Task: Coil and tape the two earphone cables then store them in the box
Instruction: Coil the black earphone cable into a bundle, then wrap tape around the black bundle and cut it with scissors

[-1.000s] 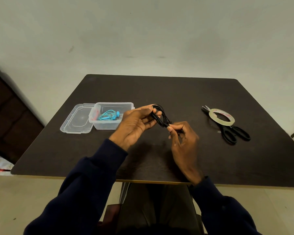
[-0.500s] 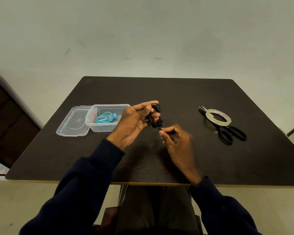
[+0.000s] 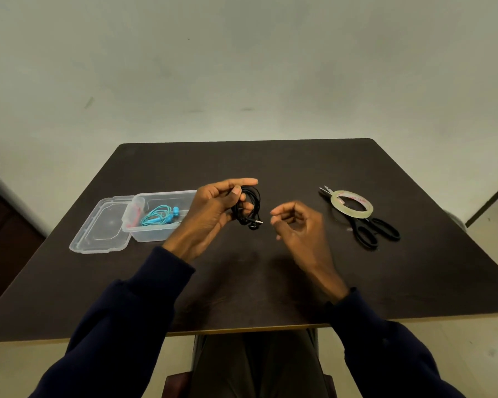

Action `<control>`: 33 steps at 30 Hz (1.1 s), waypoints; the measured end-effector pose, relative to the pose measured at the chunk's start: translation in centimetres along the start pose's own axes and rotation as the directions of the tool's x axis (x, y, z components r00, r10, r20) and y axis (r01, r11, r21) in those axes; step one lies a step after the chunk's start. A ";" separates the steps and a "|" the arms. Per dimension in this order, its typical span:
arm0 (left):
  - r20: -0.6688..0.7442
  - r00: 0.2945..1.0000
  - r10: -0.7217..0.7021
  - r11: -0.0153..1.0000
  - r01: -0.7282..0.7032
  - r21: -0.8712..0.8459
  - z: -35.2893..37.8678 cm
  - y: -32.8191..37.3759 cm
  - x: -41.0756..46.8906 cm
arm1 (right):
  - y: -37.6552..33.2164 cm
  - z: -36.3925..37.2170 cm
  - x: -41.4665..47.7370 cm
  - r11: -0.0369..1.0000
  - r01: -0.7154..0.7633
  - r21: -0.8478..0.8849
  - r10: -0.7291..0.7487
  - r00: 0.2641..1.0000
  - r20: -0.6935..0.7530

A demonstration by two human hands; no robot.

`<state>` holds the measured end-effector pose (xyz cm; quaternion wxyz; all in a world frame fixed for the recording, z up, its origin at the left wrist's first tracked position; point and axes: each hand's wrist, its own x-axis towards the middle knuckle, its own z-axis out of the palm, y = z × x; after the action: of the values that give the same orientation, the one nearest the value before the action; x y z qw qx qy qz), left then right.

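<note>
One black coil in left hand; one blue earphone in box.

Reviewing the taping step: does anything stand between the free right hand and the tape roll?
Nothing visible does. Only bare table lies between the right hand and the tape roll, which rests on the scissors. The left hand holds the black earphone coil off to the other side.

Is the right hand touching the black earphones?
Apart. The head view shows a strip of dark table between the fingertips of the right hand and the black earphones, which the left hand grips.
</note>
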<state>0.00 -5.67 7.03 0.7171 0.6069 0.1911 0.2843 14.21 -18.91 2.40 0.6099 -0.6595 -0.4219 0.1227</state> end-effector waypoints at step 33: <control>-0.067 0.952 -0.298 0.937 0.279 -0.209 0.4 -0.8 0.2 | 6.7 -13.2 6.5 0.605 -0.040 -0.795 0.000 0.999 -0.050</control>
<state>0.60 -5.92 6.30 0.7974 0.4838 0.2837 0.2229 29.86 -22.87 1.59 0.2615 -0.8690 -0.4113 -0.0857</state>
